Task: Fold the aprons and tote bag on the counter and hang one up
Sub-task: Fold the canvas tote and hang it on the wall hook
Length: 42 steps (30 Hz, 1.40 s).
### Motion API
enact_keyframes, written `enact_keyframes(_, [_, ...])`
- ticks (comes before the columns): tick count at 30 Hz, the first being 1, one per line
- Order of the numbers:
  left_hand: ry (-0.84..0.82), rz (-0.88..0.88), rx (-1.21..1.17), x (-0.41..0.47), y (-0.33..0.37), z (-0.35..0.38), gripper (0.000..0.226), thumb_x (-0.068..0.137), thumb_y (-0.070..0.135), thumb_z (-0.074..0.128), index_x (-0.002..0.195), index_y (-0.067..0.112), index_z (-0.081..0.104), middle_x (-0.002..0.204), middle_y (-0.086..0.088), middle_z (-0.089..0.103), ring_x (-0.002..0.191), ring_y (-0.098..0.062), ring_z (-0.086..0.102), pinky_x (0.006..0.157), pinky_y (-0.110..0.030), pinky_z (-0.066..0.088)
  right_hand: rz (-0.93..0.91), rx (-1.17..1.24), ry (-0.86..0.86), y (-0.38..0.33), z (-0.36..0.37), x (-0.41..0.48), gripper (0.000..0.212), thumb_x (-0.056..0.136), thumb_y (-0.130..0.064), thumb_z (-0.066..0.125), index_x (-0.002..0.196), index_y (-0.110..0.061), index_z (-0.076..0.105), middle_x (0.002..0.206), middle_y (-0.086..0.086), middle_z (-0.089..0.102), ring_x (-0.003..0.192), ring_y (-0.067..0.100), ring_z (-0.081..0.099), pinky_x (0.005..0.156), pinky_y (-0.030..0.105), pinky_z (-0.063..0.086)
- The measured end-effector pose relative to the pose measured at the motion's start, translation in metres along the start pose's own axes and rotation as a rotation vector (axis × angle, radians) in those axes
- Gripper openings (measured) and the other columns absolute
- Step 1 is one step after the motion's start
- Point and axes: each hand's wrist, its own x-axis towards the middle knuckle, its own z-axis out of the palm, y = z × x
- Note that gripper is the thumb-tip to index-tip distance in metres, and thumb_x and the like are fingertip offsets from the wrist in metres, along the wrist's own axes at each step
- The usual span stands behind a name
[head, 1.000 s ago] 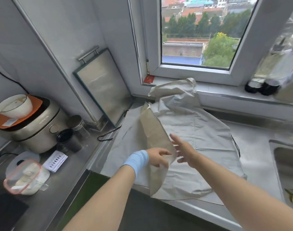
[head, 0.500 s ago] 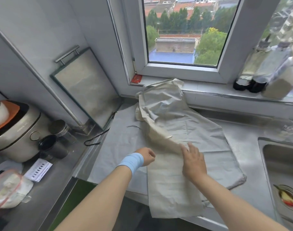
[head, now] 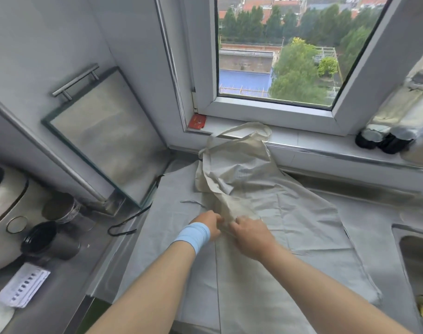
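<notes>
**Both hands pinching the fold at mid-cloth**

My two forearms reach in from the near edge and converge, wrists almost level. The left hand [head: 209, 225], with a light blue wristband [head: 193, 235] just behind it, has its fingers curled in on a bunched ridge of the beige apron [head: 239, 169]. The right hand [head: 250, 233] lies knuckles up just beside it, its fingers also curled down and nipping the same ridge. The two hands are nearly touching, and my fingertips are hidden in the cloth.

The beige apron's near half lies flat between my arms and hangs over the table [head: 374, 213] edge. Beyond my hands it rises in loose wrinkles. It lies on top of a grey apron [head: 174, 196] spread across the table, whose black cord [head: 123, 227] trails off to the left.

Farther off, the beige apron's strap loop [head: 244, 127] rests on the window sill [head: 314, 143]. A framed board [head: 104, 141] leans against the left wall.
</notes>
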Motion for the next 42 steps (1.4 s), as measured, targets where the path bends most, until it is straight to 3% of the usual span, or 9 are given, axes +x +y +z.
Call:
enact_keyframes(6, [-0.079,0.055,0.189,0.028,-0.016,0.01,0.038,0.087,0.016,0.053,0.125,0.025,0.054,0.123,-0.006,0.05,0.112,-0.031,0.057,0.092,-0.039,0.048,0.092,-0.025,-0.046,0.015,0.017,0.023,0.03,0.034,-0.02,0.088,0.049,-0.024,0.063,0.056,-0.002,0.051,0.039,0.022,0.052,0.039,0.025,0.029])
enact_keyframes(12, [-0.194,0.01,0.212,0.032,-0.007,-0.006,0.016,0.085,0.024,0.058,0.097,0.026,0.068,0.1,0.003,0.069,0.091,-0.023,0.066,0.075,-0.025,0.048,0.163,0.327,-0.028,0.035,0.003,0.023,0.019,0.087,-0.035,0.06,0.099,-0.032,0.075,0.095,0.0,0.061,0.085,0.027,0.064,0.066,0.032,0.044])
enact_keyframes(15, [-0.286,0.011,-0.26,0.026,0.004,-0.025,0.013,0.083,0.022,0.062,0.07,0.02,0.063,0.071,-0.001,0.065,0.061,-0.019,0.059,0.051,-0.019,0.043,0.371,0.575,-0.001,0.045,-0.015,0.023,0.018,0.087,-0.041,0.063,0.098,-0.032,0.076,0.095,-0.002,0.059,0.088,0.02,0.061,0.074,0.031,0.045])
enact_keyframes(19, [-0.254,0.062,-1.085,0.017,0.041,-0.055,0.01,0.092,0.011,0.063,0.082,0.009,0.063,0.07,-0.005,0.063,0.058,-0.014,0.062,0.059,-0.021,0.055,0.647,0.902,0.132,0.061,-0.046,0.026,0.019,0.09,-0.036,0.059,0.101,-0.03,0.073,0.075,-0.013,0.062,0.073,0.01,0.06,0.069,0.027,0.044])
enact_keyframes(24, [-0.159,0.115,-1.385,0.023,0.092,-0.064,0.007,0.092,0.013,0.064,0.098,0.01,0.066,0.078,-0.005,0.069,0.065,-0.013,0.066,0.06,-0.02,0.054,0.692,1.757,0.006,0.079,-0.089,0.016,0.043,0.095,-0.049,0.053,0.108,-0.012,0.07,0.077,0.007,0.068,0.055,0.023,0.059,0.044,0.025,0.039])
enact_keyframes(30, [-0.031,0.052,-0.918,0.037,0.121,-0.049,0.027,0.096,0.019,0.058,0.121,0.013,0.064,0.101,-0.002,0.064,0.065,-0.012,0.06,0.054,-0.019,0.051,0.872,1.679,0.187,0.116,-0.08,-0.017,0.026,0.084,-0.005,0.076,0.104,0.008,0.067,0.078,0.016,0.07,0.058,0.021,0.064,0.053,0.027,0.057])
enact_keyframes(35, [0.1,0.124,-0.145,0.061,0.117,-0.037,0.036,0.095,0.016,0.052,0.13,0.023,0.058,0.133,-0.002,0.058,0.121,-0.024,0.053,0.103,-0.032,0.041,1.121,1.343,0.282,0.136,-0.044,-0.032,0.008,0.086,-0.002,0.067,0.081,-0.001,0.073,0.075,0.015,0.074,0.061,0.022,0.066,0.073,0.044,0.062])
enact_keyframes(38, [0.056,0.123,0.28,0.072,0.117,-0.029,0.046,0.092,0.01,0.048,0.137,0.021,0.047,0.141,-0.007,0.044,0.132,-0.03,0.036,0.107,-0.039,0.032,1.069,1.096,0.139,0.136,-0.022,-0.038,0.021,0.083,-0.011,0.062,0.065,-0.013,0.073,0.063,0.003,0.072,0.072,0.022,0.071,0.078,0.038,0.059])
enact_keyframes(42, [-0.026,-0.004,0.425,0.078,0.107,-0.025,0.045,0.092,0.012,0.048,0.137,0.009,0.045,0.141,-0.013,0.047,0.13,-0.03,0.044,0.104,-0.039,0.038,0.992,1.066,0.004,0.123,-0.009,-0.04,0.025,0.085,-0.01,0.059,0.102,-0.017,0.077,0.106,-0.001,0.074,0.109,0.017,0.065,0.093,0.024,0.048])
